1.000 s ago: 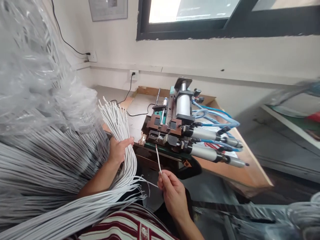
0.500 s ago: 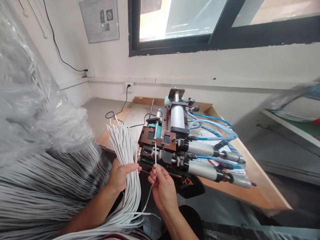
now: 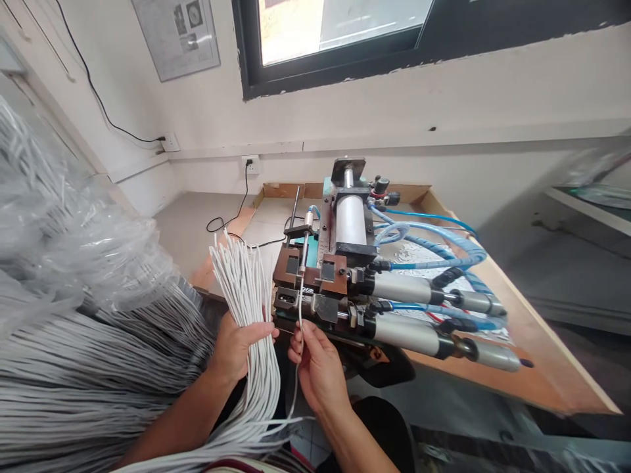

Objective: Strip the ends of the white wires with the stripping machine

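A thick bundle of white cables [image 3: 246, 282] stands upright in my left hand [image 3: 241, 345], whose fingers and thumb wrap round it. Between thumb and fingers, my right hand [image 3: 318, 358] pinches a single white cable [image 3: 300, 305]. That cable points up and away from me, its far end between the jaws of a pneumatic machine [image 3: 310, 276]. Whether the jaws touch it I cannot tell. The rest of the single cable hangs below my right hand towards the other cables across my lap.
A large mass of grey-white cables [image 3: 98, 368], partly under clear plastic [image 3: 98, 230], fills the left side. The machine's silver cylinders [image 3: 409, 335] and blue air hoses [image 3: 444, 246] reach right over a wooden-edged table [image 3: 557, 341]. White scraps [image 3: 419, 255] lie behind them.
My right hand has moved the single cable slightly left and farther in between the machine's jaws. My left hand keeps its hold on the bundle. The camera view has tilted a little.
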`<state>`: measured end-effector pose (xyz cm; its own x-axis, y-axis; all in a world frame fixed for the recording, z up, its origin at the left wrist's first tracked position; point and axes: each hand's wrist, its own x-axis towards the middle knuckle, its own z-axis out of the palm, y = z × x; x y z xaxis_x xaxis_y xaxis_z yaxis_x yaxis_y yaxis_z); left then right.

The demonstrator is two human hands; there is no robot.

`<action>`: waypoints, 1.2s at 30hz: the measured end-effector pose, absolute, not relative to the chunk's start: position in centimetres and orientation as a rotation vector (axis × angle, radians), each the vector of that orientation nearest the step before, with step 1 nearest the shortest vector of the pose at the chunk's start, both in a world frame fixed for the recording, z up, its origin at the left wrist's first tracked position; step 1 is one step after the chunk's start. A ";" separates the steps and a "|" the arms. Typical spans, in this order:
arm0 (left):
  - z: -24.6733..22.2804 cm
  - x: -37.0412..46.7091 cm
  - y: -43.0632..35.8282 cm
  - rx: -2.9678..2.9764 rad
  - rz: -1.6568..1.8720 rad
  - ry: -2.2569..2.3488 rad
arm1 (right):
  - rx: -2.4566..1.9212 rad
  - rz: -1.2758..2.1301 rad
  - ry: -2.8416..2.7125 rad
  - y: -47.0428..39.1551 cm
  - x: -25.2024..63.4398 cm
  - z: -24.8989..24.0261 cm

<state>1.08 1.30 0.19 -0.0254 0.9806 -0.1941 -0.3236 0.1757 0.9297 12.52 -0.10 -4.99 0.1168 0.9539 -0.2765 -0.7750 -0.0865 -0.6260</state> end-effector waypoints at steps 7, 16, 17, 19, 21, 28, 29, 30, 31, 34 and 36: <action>0.2 1.1 0.8 0.790 1.264 1.095 | -1.390 1.091 -1.166 -3.4 14.3 -12.8; 0.6 1.7 -0.8 0.897 1.220 1.037 | -1.163 1.124 -1.185 -3.2 14.8 -6.2; 0.7 1.7 -1.1 0.932 1.207 1.023 | -1.104 1.144 -1.147 -2.8 14.5 -4.6; 0.8 1.8 -1.5 0.985 1.189 0.996 | -1.020 1.182 -1.098 -2.1 13.9 -2.5; 0.8 1.9 -1.7 1.003 1.187 0.967 | -0.964 1.230 -1.040 -1.7 13.3 -1.7; 0.0 1.2 -0.6 0.914 1.217 1.048 | -0.866 1.396 -0.635 -1.4 13.0 -3.6; -0.1 1.1 -0.5 0.894 1.229 1.069 | -0.870 1.413 -0.590 -1.3 13.1 -3.7; -0.2 1.0 -0.3 0.875 1.237 1.083 | -0.872 1.426 -0.547 -1.1 13.1 -3.8; -0.2 0.9 -0.1 0.860 1.242 1.091 | -0.870 1.437 -0.504 -1.0 13.1 -3.9; 0.1 0.9 0.3 0.835 1.257 1.105 | -0.845 1.470 -0.389 -0.5 13.2 -3.9; 0.4 1.0 0.6 0.824 1.269 1.104 | -0.824 1.494 -0.321 -0.1 13.2 -3.8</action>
